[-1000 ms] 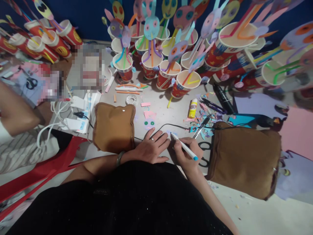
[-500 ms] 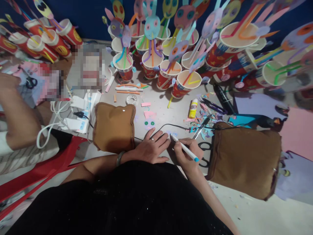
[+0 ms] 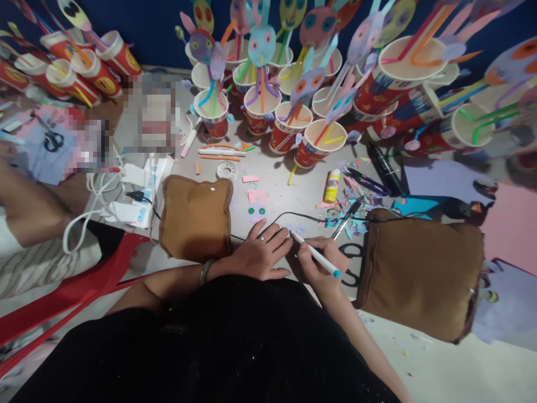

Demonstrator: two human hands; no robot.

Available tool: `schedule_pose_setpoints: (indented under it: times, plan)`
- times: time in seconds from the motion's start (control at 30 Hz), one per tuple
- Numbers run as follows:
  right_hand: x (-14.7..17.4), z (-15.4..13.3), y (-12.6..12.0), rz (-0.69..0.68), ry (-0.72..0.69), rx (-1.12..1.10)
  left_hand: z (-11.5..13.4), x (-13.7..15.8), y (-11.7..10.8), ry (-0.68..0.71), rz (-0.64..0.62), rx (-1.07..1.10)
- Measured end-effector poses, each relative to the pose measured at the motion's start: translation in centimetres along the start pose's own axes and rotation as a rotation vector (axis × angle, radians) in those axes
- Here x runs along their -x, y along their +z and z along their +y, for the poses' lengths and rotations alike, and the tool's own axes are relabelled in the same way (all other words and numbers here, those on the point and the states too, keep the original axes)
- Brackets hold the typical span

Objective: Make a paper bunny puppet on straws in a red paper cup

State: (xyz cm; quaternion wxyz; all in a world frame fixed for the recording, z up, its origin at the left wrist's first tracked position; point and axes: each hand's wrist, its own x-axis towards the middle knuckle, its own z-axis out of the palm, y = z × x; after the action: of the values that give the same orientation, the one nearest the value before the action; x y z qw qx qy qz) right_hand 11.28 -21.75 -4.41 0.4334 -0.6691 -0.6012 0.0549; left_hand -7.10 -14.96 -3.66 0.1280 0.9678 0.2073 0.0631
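Observation:
My right hand (image 3: pixel 321 260) grips a white marker (image 3: pixel 316 254) with a blue end, its tip pointing up and left at the table. Close to that tip lie small lilac paper pieces (image 3: pixel 299 229). Flat on the table, fingers stretched out, my left hand (image 3: pixel 262 252) rests with its fingertips beside the marker tip. Just above my left hand sits a lilac paper face (image 3: pixel 257 211) with two green eyes, and pink paper strips (image 3: pixel 257 195) adjoin it. Black-handled scissors (image 3: pixel 351 263) lie to the right of my right hand, partly under a brown cushion (image 3: pixel 423 274).
Paper cups (image 3: pixel 321 143) with straw-and-paper figures crowd the back. A glue stick (image 3: pixel 331 186), paper scraps (image 3: pixel 356 210) and a pen (image 3: pixel 347 217) lie right of centre. A tan cushion (image 3: pixel 196 218) and a power strip (image 3: pixel 146 193) are at left, near a co-worker's arm (image 3: pixel 33 201).
My marker tip has shifted very slightly left, while my left hand stays put. At far left the co-worker's arm has moved down and away from the papers.

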Motion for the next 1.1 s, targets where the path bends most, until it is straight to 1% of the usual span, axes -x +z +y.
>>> schedule_pose_setpoints:
  times: [0.27,0.37,0.6,0.83,1.1]
  plan:
    - [0.01,0.12,0.07,-0.006,-0.041,-0.020,-0.05,0.05,0.08,-0.002,-0.009,0.015]
    - [0.08,0.16,0.05,-0.021,-0.030,-0.026,-0.04,0.04,0.08,0.000,-0.007,0.011]
    - [0.17,0.23,-0.02,-0.024,-0.024,-0.040,-0.09,0.03,0.39,0.018,0.045,-0.008]
    - [-0.13,-0.07,-0.14,0.078,0.009,-0.026,-0.14,0.05,0.54,0.021,0.087,-0.014]
    - [-0.03,0.09,-0.07,0.084,0.022,0.003,-0.12,0.12,0.51,0.037,0.124,-0.016]
